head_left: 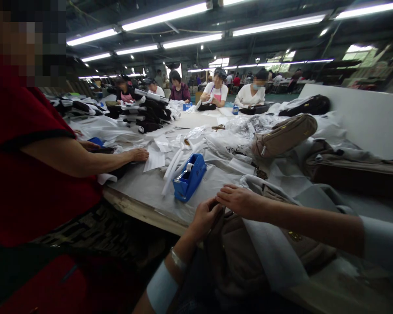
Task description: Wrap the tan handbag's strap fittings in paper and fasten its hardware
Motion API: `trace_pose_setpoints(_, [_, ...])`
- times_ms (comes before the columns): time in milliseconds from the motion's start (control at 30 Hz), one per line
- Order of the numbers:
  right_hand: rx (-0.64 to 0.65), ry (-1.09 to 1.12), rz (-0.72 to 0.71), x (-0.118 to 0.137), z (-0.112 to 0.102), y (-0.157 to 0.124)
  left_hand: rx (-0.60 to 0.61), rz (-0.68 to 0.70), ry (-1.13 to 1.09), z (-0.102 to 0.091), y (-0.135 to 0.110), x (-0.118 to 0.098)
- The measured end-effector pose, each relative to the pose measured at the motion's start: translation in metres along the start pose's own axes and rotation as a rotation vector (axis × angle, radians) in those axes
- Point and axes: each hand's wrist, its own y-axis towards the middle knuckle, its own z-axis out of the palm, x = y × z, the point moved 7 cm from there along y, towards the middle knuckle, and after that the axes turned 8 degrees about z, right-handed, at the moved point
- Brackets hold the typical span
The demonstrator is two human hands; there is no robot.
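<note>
A grey-brown fabric bag [237, 250] lies at the table's near edge, close to my body. My left hand [207, 218] is closed at the bag's upper left end, its thumb and fingers curled inward. Over the same spot, my right hand [238, 199] reaches in from the right with fingers pressed together, its fingertips meeting the left ones. Whatever is pinched between the two hands is too small or hidden to name. A white sheet strip [275, 255] drapes across the bag below my right forearm. Just beyond my hands stands a blue tape dispenser [189, 178].
At left, a co-worker in red [36, 161] leans over the table, one hand [139, 155] by white paper [154, 159]. More brown bags [284, 135] and plastic wrapping lie to the right. Dark bags [150, 111] are stacked farther back. Several people sit across the table.
</note>
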Motion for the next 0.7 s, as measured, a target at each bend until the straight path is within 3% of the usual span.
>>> trace_pose_setpoints(100, [-0.086,0.02,0.08,-0.018,-0.011,-0.006,-0.043,-0.051,-0.012,-0.013,0.006,0.004])
trace_pose_setpoints(167, [-0.23,0.045,0.244,-0.039,-0.03,-0.024,-0.146,-0.09,0.023,-0.029,0.008,0.007])
trace_pose_setpoints(233, [-0.357,0.065,0.44,-0.058,-0.048,-0.057,-0.26,-0.09,0.064,-0.043,0.005,0.007])
trace_pose_setpoints(300, [-0.406,0.095,0.582,-0.068,-0.055,-0.099,-0.319,-0.075,0.107,-0.049,-0.001,0.006])
trace_pose_setpoints(367, [-0.382,0.136,0.669,-0.065,-0.05,-0.14,-0.317,-0.044,0.152,-0.046,-0.007,0.003])
trace_pose_setpoints(467, [-0.284,0.189,0.691,-0.041,-0.027,-0.185,-0.273,0.05,0.314,-0.038,-0.007,-0.005])
trace_pose_setpoints(600, [-0.187,0.161,0.712,-0.008,0.007,-0.207,-0.148,0.035,0.676,-0.036,0.009,-0.003])
trace_pose_setpoints(700, [-0.225,0.168,0.771,0.0,0.013,-0.215,-0.179,0.046,0.726,-0.05,0.015,-0.012])
